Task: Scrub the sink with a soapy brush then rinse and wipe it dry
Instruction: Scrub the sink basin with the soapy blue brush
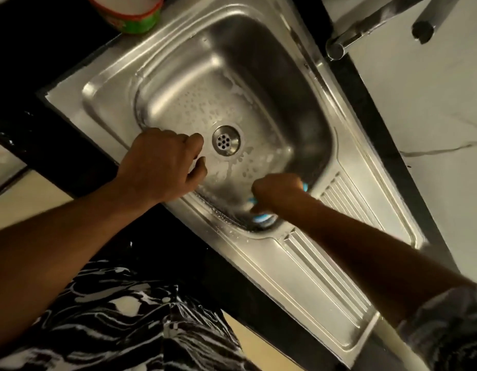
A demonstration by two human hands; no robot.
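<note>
Here right hand (279,191) grips brush (261,218); tub (135,21) label blurred.

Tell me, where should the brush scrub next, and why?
Probably slide the brush, gripped in the right hand, from the near corner of the sink along the floor toward the far wall. Suds show around the drain and along the near edge, while the far wall looks free of foam, so it likely has not been scrubbed yet.
</note>
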